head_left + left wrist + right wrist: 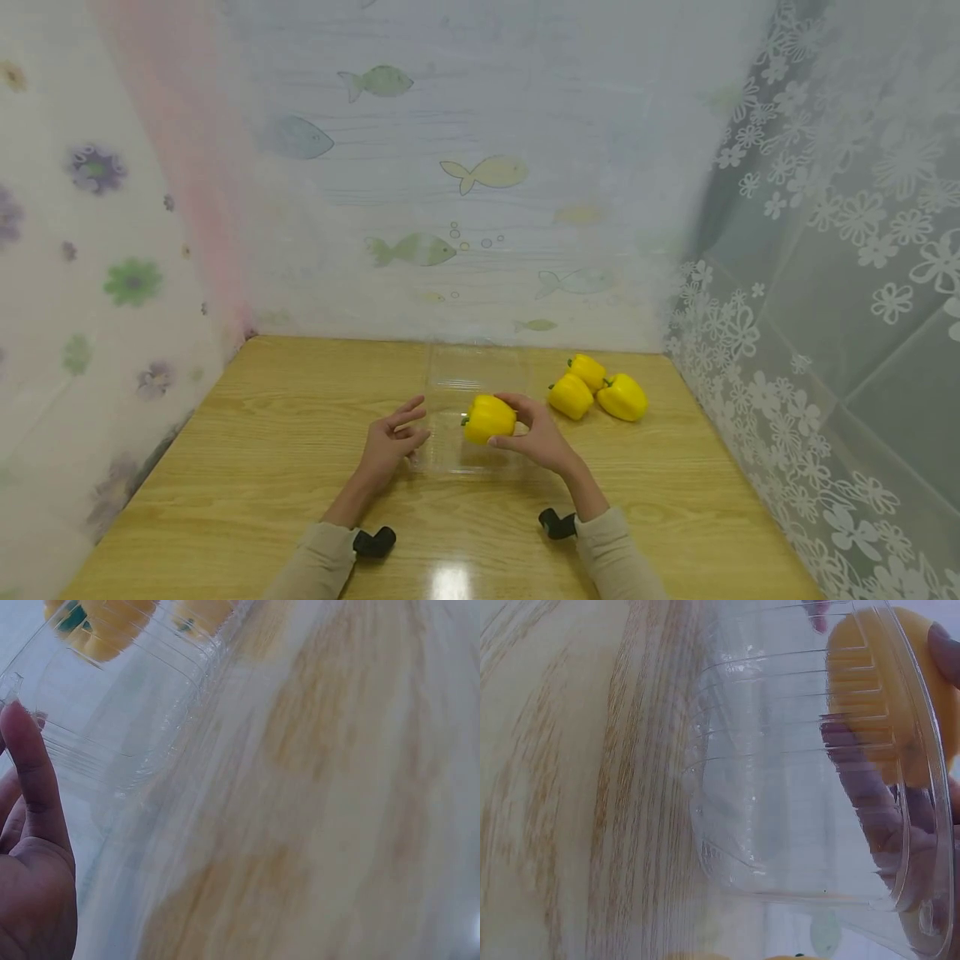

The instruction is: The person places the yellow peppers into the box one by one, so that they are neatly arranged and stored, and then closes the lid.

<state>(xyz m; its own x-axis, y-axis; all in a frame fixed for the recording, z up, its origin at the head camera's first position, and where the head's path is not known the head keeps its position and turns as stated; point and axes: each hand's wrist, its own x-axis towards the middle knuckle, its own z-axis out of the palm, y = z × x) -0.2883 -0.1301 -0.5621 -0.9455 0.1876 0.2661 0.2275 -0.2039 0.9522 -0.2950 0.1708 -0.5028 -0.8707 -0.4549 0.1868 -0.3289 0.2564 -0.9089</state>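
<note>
My right hand [536,437] grips a yellow bell pepper [488,419] between thumb and fingers, its green stem toward the left. The pepper is over a clear plastic container [450,469], whose lid [476,360] is folded back away from me. Through the container's ribbed side [780,825], the right wrist view shows the pepper near rim height. My left hand [390,442] is at the container's left side with fingers extended. In the left wrist view its thumb [34,765] reaches up to the rim, and the other fingers are partly hidden.
Several yellow peppers lie together to the right of the container: one at the back [587,372], one in front [572,397] and one on the right [624,397]. The wooden table [285,433] ends at a curtain with fish prints [480,250]. Patterned curtains hang on both sides.
</note>
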